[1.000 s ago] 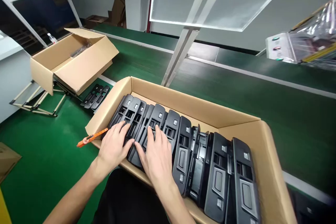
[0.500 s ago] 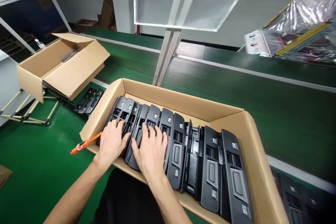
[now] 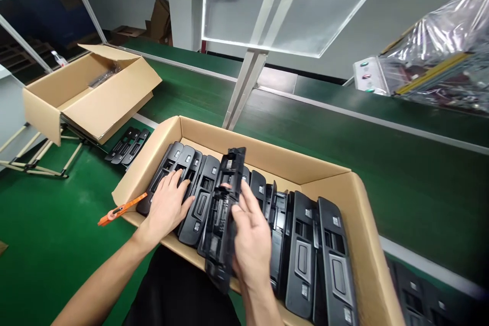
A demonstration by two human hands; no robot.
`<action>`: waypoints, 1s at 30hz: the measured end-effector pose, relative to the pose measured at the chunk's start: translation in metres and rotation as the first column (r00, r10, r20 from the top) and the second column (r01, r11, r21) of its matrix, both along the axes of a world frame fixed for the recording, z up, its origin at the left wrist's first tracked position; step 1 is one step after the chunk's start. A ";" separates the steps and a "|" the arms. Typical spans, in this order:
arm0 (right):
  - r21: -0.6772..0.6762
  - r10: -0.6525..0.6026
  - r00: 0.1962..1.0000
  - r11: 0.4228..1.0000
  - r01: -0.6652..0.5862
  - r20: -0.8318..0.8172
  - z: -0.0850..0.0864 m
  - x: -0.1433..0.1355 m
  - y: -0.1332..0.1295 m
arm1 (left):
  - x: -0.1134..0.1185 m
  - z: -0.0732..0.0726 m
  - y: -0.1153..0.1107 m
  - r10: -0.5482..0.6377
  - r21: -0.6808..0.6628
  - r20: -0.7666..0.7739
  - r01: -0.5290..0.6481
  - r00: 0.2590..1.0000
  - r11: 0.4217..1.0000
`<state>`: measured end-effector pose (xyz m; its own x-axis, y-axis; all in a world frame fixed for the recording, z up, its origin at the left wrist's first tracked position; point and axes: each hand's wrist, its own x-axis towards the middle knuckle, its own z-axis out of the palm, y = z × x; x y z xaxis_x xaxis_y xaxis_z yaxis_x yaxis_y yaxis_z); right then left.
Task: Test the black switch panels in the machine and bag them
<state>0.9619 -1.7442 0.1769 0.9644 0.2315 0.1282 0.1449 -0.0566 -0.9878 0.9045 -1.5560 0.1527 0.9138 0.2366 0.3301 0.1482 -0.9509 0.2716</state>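
A long open cardboard box [image 3: 263, 150] in front of me holds a row of black plastic panels [image 3: 338, 260], each with a window and a rectangular inset. My right hand [image 3: 252, 237] grips one black plastic panel [image 3: 223, 214], lifted above the row and turned so that its ribbed back shows. Its thumb lies on the near side and some fingers are hidden behind the panel. My left hand [image 3: 168, 204] rests with spread fingers on the panels at the box's left end. An orange utility knife [image 3: 120, 210] sticks out past the box's left edge beside my left wrist.
Another open cardboard box [image 3: 110, 102] stands at the upper left on a tubular stand [image 3: 42, 163]. Several black panels lie beside it and at the lower right. A green conveyor belt [image 3: 324, 132] runs behind, with a metal post [image 3: 244, 86] carrying a clear board.
My right hand has taken a panel out of the row, raised it and turned its back upward. My left hand has stayed on the left panels, shifting slightly.
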 end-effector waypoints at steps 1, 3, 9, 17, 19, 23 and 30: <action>0.053 0.025 0.999 0.998 -0.023 -0.032 0.005 0.000 -0.009 | -0.001 0.004 0.000 -0.010 -0.056 0.037 0.012 0.999 0.998; 0.098 0.069 0.997 0.993 -0.065 -0.044 0.013 -0.002 -0.024 | -0.006 0.017 -0.003 -0.042 -0.230 0.123 0.069 0.992 0.971; 0.027 0.134 0.991 0.991 -0.134 -0.001 0.015 -0.033 -0.041 | -0.034 0.070 -0.030 -0.337 -0.832 0.123 0.282 0.933 0.478; -0.006 0.165 0.985 0.986 -0.165 0.039 0.022 -0.060 -0.054 | -0.053 0.091 -0.044 -0.359 -0.924 0.175 0.279 0.917 0.261; 0.031 0.194 0.980 0.981 -0.193 -0.038 0.025 -0.063 -0.055 | -0.055 0.091 -0.042 -0.367 -0.926 0.177 0.281 0.913 0.253; 0.150 0.237 0.954 0.966 -0.210 -0.185 0.030 -0.065 -0.051 | -0.057 0.091 -0.039 -0.380 -0.932 0.184 0.284 0.906 0.225; 0.459 0.288 0.849 0.886 -0.061 -0.444 0.048 -0.071 -0.023 | -0.058 0.090 -0.031 -0.383 -0.940 0.219 0.299 0.897 0.162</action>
<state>0.8911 -1.7676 0.2246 0.8717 0.4364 -0.2229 -0.3927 0.3502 -0.8504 0.8466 -1.5874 0.2429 0.9979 -0.0118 0.0635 -0.0630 0.0361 0.9974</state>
